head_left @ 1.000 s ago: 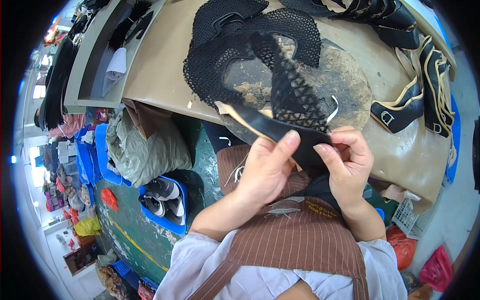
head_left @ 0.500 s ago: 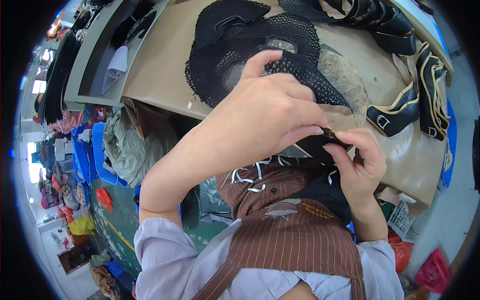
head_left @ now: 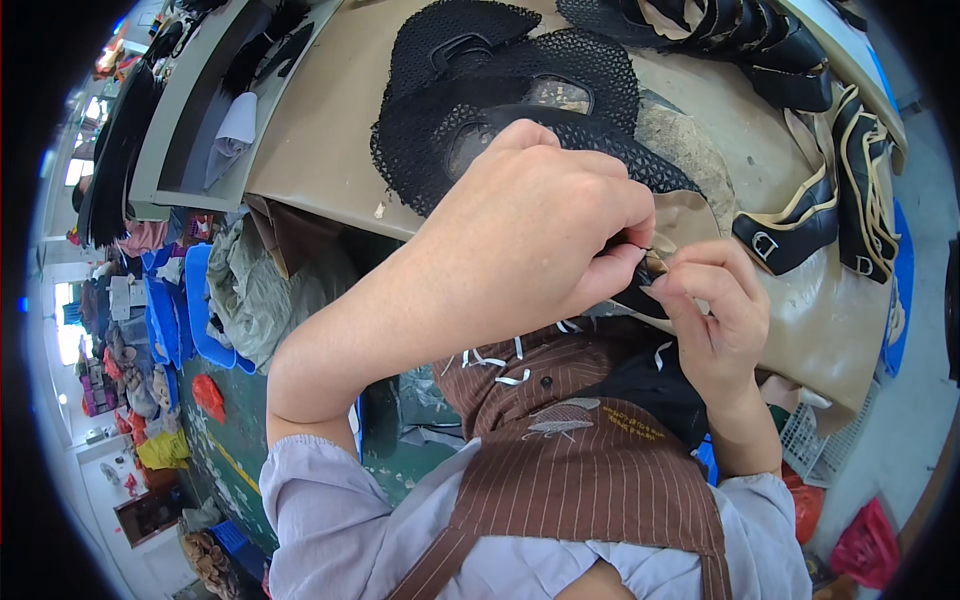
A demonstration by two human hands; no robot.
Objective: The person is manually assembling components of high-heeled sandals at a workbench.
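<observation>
Both hands pinch 1 small black piece [head_left: 640, 285] held over the apron [head_left: 590, 480], left hand [head_left: 540, 240] fisted on its near end, right hand [head_left: 715, 310] fingertips gripping beside, work looks mid-way, mesh pieces [head_left: 480, 110] wait beyond the grip on the bench [head_left: 320, 130].

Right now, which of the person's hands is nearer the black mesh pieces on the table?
Left. The left hand overlaps the black mesh pieces; the right hand sits below and beside them.
</observation>
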